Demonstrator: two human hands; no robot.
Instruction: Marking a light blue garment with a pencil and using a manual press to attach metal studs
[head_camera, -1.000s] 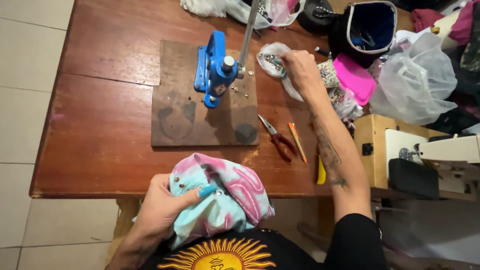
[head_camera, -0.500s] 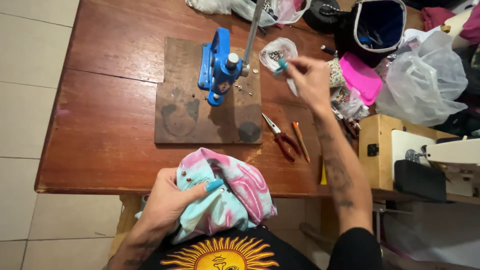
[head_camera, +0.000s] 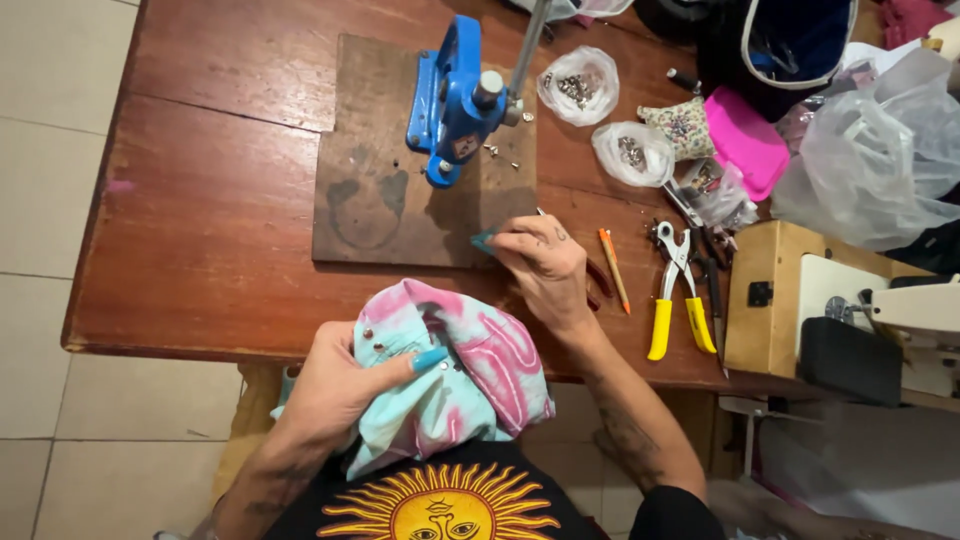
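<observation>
The left hand (head_camera: 335, 395) grips the pink-and-turquoise tie-dyed cloth (head_camera: 470, 375) bunched at the table's (head_camera: 200, 250) near edge, while the right hand (head_camera: 540, 265) rests beside the blue hand press (head_camera: 455, 100), fingertips pinched, contents hidden.

The left hand (head_camera: 335, 395) is near the body. Its fingers curl in and grip, and the thumb points right. The left arm comes up from the bottom. The right hand (head_camera: 540, 265) is farther out and to the right. Its fingers bend down, pinched at the tips. The right arm is bent.
</observation>
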